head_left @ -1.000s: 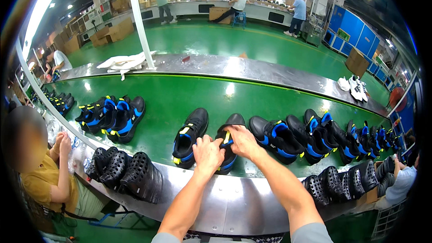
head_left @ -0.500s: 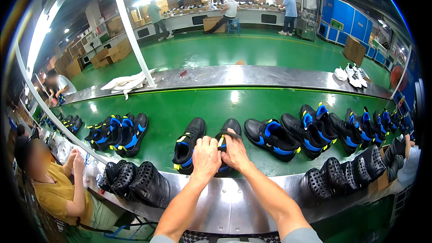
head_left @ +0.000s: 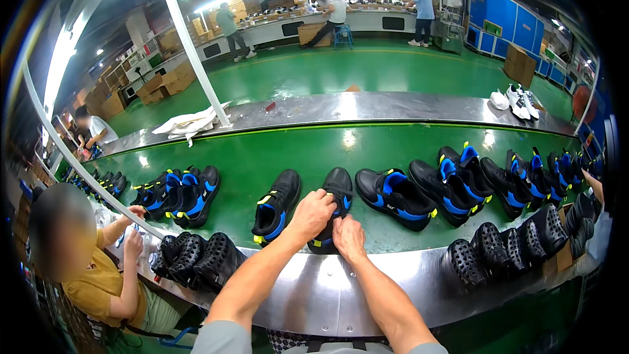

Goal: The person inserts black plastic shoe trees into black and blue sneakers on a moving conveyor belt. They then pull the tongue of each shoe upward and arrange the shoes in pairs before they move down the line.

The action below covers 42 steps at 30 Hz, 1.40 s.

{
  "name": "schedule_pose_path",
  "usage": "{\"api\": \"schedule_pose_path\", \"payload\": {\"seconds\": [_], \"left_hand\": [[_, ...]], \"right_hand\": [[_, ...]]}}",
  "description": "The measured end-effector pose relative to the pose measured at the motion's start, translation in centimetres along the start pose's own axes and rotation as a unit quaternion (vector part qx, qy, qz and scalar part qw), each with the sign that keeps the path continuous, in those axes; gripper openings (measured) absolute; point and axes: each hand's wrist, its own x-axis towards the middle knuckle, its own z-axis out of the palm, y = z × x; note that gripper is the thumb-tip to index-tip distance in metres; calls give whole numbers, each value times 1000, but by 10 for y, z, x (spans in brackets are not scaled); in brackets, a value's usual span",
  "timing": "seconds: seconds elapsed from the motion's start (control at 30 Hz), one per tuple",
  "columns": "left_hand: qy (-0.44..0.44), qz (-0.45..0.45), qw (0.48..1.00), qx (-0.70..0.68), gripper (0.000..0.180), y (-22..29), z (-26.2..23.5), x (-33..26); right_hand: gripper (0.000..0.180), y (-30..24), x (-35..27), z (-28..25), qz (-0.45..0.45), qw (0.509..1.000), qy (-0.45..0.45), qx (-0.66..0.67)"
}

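Note:
Directly in front of me a black sneaker [head_left: 338, 183] with blue trim lies sole down, toe pointing away. My left hand [head_left: 313, 214] is closed over the left side of its opening, at the tongue and laces. At the right side of the heel, my right hand [head_left: 349, 236] is closed with its fingertips pinched against the shoe. Both hands hide much of the collar. A matching sneaker [head_left: 283, 191] with yellow-green tabs stands just left, untouched. Another sneaker [head_left: 395, 198] lies to the right, turned diagonally.
More such sneakers [head_left: 200, 193] line the green belt [head_left: 275, 146] on both sides. Black perforated shoe forms [head_left: 219, 261] stand on the metal ledge [head_left: 314, 298], with others [head_left: 488, 249] at right. A co-worker [head_left: 108, 275] sits at left. A white post [head_left: 190, 42] rises beyond.
My left hand has moved forward and right onto the shoe's opening. My right hand has drawn back from the tongue to the heel side. The co-worker at left has reached toward the belt.

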Motion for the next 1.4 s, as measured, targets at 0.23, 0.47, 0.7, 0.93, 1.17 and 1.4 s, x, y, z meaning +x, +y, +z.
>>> {"api": "schedule_pose_path", "payload": {"seconds": [0.23, 0.47, 0.7, 0.93, 1.17, 1.4], "left_hand": [[-162, 14, 987, -8, 23, 2, -8, -1], [1, -219, 974, 51, 18, 64, -12, -35], [-150, -314, 938, 0, 26, 46, 4, -23], [-126, -352, 924, -82, 26, 31, -9, -29], [-98, -444, 852, -262, 31, 9, -22, -36], [-100, -460, 848, -244, 32, 13, -23, -35]], "right_hand": [[46, -22, -10, -5, 13, 997, -65, 41], [52, 42, 3, 4, 94, 926, -175, 320], [37, 1, 49, -53, 187, 822, -214, 494], [25, -1, 65, -60, 151, 792, -295, 513], [22, 1, 38, -50, 79, 834, -297, 457], [22, -3, 21, -26, 89, 868, -248, 421]]}}
